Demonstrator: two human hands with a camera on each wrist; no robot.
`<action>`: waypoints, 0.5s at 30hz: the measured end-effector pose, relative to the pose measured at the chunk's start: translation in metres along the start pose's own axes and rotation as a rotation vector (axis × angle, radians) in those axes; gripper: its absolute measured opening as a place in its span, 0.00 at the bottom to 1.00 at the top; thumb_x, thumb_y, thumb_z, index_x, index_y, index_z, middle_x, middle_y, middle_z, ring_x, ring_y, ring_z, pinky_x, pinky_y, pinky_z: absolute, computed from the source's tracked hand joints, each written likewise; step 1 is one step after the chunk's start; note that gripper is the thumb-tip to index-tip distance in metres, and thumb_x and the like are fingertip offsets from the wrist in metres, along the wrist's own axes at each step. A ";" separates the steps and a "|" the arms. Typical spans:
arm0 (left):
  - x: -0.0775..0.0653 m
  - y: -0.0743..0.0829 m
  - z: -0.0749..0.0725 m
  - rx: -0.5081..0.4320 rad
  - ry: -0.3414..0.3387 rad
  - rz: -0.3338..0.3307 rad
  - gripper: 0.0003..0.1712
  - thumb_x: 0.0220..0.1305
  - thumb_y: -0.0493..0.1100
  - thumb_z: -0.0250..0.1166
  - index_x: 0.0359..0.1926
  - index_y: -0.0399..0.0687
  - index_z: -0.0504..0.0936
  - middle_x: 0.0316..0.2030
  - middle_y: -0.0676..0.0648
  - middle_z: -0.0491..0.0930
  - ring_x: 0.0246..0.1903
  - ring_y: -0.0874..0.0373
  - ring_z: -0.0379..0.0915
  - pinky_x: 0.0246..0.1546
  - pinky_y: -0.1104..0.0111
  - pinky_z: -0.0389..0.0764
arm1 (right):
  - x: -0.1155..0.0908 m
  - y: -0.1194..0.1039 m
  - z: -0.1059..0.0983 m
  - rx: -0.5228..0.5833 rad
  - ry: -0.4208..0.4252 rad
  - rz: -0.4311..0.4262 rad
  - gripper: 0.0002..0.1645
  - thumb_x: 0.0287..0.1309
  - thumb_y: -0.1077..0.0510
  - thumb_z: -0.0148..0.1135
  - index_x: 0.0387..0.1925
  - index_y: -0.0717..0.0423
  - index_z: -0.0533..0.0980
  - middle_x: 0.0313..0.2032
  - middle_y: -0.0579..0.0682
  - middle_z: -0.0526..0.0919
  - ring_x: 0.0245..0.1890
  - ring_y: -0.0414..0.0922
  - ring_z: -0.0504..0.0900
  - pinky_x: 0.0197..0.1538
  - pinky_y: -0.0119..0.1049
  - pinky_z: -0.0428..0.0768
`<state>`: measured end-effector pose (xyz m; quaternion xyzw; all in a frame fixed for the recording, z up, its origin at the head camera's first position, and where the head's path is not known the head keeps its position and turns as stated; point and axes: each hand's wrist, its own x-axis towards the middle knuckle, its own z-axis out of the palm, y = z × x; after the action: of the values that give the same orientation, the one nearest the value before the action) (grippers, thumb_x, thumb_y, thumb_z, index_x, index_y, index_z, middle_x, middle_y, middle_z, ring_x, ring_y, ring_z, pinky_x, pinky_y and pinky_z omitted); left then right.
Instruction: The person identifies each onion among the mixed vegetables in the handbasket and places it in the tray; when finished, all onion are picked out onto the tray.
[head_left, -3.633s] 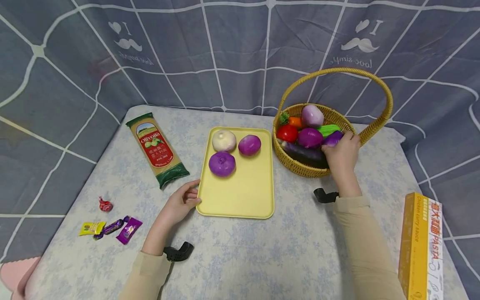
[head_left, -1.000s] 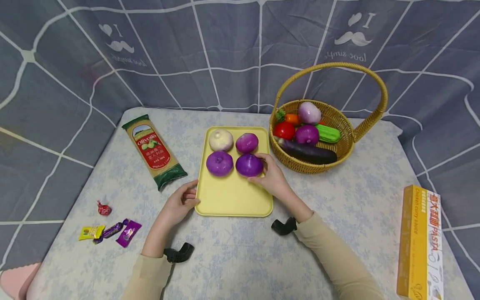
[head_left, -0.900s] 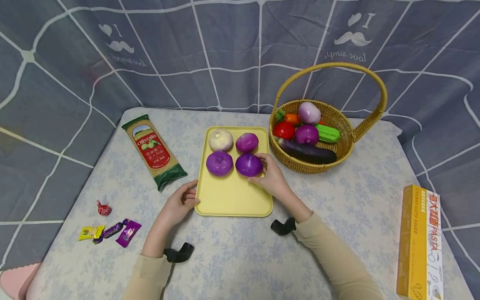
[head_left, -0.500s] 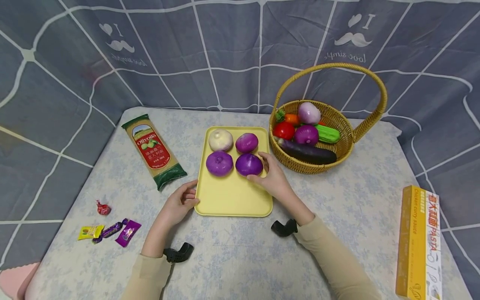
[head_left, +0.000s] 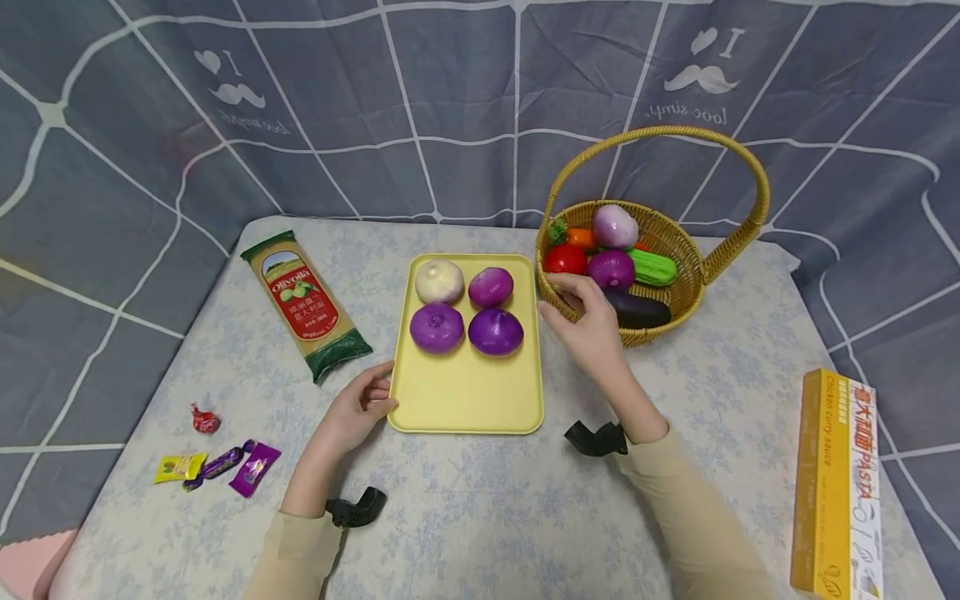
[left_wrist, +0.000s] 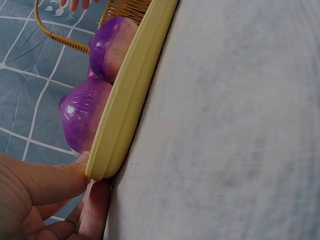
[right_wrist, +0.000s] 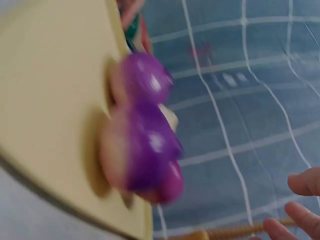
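Observation:
My left hand (head_left: 358, 410) holds the yellow tray (head_left: 465, 400) at its left edge; in the left wrist view the thumb (left_wrist: 60, 182) lies against the tray's rim, with fingers below. On the tray sit a white onion (head_left: 438, 282), a small purple onion (head_left: 491, 287), a purple onion (head_left: 437, 328) and a darker purple onion (head_left: 496, 332). My right hand (head_left: 592, 329), holding nothing, hovers by the left front rim of the wicker basket (head_left: 637, 337), fingers apart and relaxed. It hides part of the eggplant (head_left: 641, 312). Fingertips show at the right wrist view's edge.
The basket also bears a tomato (head_left: 566, 259), a carrot (head_left: 581, 240), two onions and a green ridged vegetable (head_left: 655, 267) under a tall handle (head_left: 759, 187). A spaghetti pack (head_left: 306, 304) and candies (head_left: 253, 468) lie left; a pasta box (head_left: 834, 483) stands right.
My right hand brought the dark purple onion from the basket to the tray, let go of it, and moved back right toward the basket. My left hand stayed at the tray.

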<state>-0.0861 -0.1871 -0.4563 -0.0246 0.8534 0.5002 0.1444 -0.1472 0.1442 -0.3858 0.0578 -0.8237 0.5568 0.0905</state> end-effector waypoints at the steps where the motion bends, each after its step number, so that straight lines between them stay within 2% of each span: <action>1: 0.000 0.000 0.000 -0.002 0.000 -0.002 0.33 0.66 0.31 0.60 0.71 0.38 0.64 0.51 0.36 0.74 0.49 0.48 0.73 0.42 0.75 0.77 | 0.003 0.000 -0.005 0.020 0.021 0.007 0.23 0.60 0.61 0.66 0.56 0.63 0.75 0.57 0.61 0.76 0.61 0.56 0.75 0.67 0.47 0.72; 4: -0.001 0.001 -0.001 -0.007 -0.002 -0.006 0.33 0.67 0.31 0.60 0.71 0.38 0.64 0.51 0.36 0.74 0.49 0.48 0.73 0.42 0.76 0.76 | 0.012 0.003 -0.022 0.032 0.084 0.059 0.25 0.61 0.57 0.67 0.57 0.63 0.75 0.57 0.62 0.77 0.61 0.56 0.75 0.67 0.46 0.71; 8: 0.000 0.000 -0.001 -0.005 -0.002 0.003 0.33 0.66 0.30 0.60 0.71 0.37 0.64 0.51 0.36 0.74 0.49 0.47 0.73 0.42 0.76 0.77 | 0.023 0.010 -0.041 -0.006 0.161 0.149 0.28 0.60 0.50 0.68 0.57 0.60 0.75 0.57 0.57 0.79 0.60 0.52 0.75 0.67 0.43 0.72; 15: 0.001 -0.002 -0.001 -0.011 -0.001 0.010 0.33 0.66 0.30 0.61 0.71 0.38 0.64 0.50 0.36 0.75 0.49 0.48 0.74 0.42 0.77 0.77 | 0.035 0.023 -0.060 -0.070 0.264 0.242 0.27 0.59 0.48 0.68 0.56 0.59 0.76 0.56 0.54 0.80 0.59 0.47 0.77 0.64 0.41 0.75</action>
<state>-0.0869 -0.1884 -0.4579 -0.0212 0.8507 0.5057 0.1422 -0.1804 0.2088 -0.3774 -0.1184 -0.8245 0.5373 0.1319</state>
